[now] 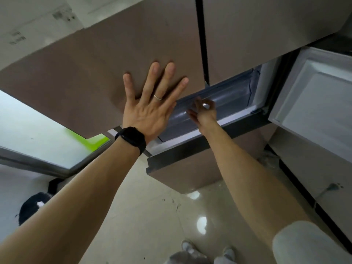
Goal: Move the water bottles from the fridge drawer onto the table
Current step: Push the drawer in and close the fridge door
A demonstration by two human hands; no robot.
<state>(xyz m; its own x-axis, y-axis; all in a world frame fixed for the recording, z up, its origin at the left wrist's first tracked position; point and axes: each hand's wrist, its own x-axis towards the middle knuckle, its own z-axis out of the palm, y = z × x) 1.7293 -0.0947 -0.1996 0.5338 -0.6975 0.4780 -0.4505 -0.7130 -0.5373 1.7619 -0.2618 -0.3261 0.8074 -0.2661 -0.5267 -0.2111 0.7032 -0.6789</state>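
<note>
Water bottles are nowhere in sight. If they lie in the fridge drawer (226,97), its frosted front hides them. Your right hand (202,111) is at that drawer's front edge, with the fingers loosely curled and blurred, so I cannot tell whether it grips the lip or only touches it. Your left hand (152,103) is spread wide, its straight fingers pressed flat on the closed brown door (85,73) just beside the opening.

The drawer's left end seems to run behind that closed door, so a pull could jam it there. A hard tug on a poor grip may slip your fingers off, or bring the drawer out fast enough to send the bottles rolling. The open door (314,103) stands near your right elbow, and anything dropped would land on the glossy floor (152,216).
</note>
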